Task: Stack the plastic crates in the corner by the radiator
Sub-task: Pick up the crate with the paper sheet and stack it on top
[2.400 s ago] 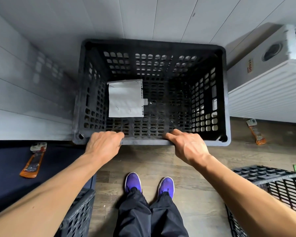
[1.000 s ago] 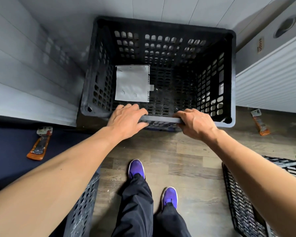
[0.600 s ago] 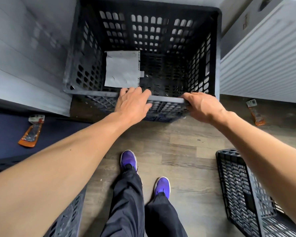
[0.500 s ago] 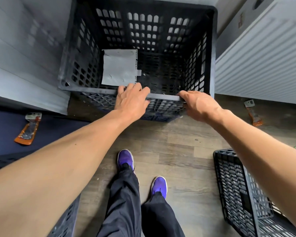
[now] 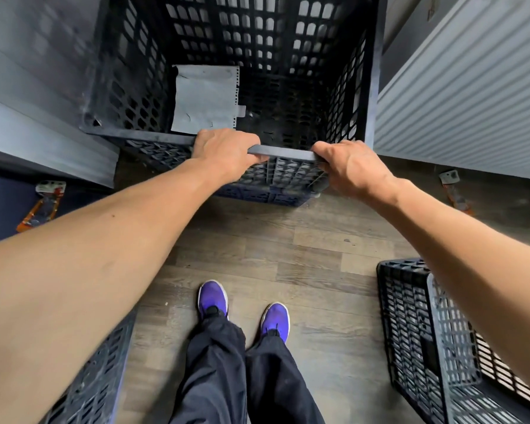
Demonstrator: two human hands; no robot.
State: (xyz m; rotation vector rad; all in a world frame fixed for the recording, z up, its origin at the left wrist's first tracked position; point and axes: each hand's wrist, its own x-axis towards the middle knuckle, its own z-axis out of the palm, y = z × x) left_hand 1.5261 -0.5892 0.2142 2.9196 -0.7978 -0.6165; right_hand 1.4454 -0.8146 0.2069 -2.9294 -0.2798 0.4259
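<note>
Both hands grip the near rim of a black crate [image 5: 257, 71] standing in the corner between the grey wall and the white radiator [image 5: 471, 87]. The left hand [image 5: 224, 154] and right hand [image 5: 352, 169] have their fingers curled tight over that rim. A blue crate [image 5: 257, 192] shows beneath it. A grey sheet [image 5: 204, 99] lies inside. Another crate [image 5: 426, 341] sits on the floor at right

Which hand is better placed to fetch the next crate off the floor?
Right. The right hand grips the rim of the stacked crate above the spare crate lying on that side; the left hand is farther away.
</note>
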